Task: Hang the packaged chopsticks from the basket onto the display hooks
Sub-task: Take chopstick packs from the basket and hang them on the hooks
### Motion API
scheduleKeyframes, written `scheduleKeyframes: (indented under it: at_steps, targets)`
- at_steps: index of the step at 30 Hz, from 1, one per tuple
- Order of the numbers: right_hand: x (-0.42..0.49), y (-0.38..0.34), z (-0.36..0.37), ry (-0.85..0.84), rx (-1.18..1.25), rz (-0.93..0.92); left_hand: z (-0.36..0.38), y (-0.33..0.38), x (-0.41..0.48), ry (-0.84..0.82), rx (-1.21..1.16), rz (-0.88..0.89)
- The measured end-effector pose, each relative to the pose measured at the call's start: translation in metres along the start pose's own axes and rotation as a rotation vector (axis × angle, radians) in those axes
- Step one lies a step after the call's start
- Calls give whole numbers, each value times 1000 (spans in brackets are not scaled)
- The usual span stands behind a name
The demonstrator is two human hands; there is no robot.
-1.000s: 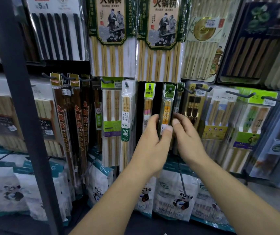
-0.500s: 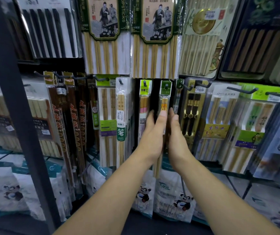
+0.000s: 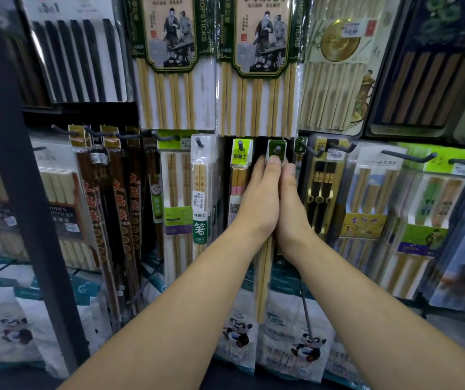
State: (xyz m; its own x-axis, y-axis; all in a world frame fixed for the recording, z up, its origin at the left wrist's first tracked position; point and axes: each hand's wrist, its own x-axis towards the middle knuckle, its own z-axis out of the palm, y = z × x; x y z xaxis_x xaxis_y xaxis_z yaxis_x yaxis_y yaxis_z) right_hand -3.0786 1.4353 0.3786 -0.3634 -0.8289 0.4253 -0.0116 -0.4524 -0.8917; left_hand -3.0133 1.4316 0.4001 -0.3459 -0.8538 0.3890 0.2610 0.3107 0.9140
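The left hand (image 3: 259,198) and right hand (image 3: 291,205), fingers straight, press flat around the green-topped bamboo chopstick pack (image 3: 271,144); it is best to push it squarely along the grey metal hook (image 3: 278,149).

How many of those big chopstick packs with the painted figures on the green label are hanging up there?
2. Both hang in the top row: the left pack at centre-left, the right pack right beside it. Others may be hidden behind them.
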Motion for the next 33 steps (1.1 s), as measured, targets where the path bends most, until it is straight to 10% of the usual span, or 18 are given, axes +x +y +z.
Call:
scheduleKeyframes:
  at_steps: [33]
  targets:
    - [-68,51,-41,-42,-303,73,-11,-33,-49,-63,59,-204]
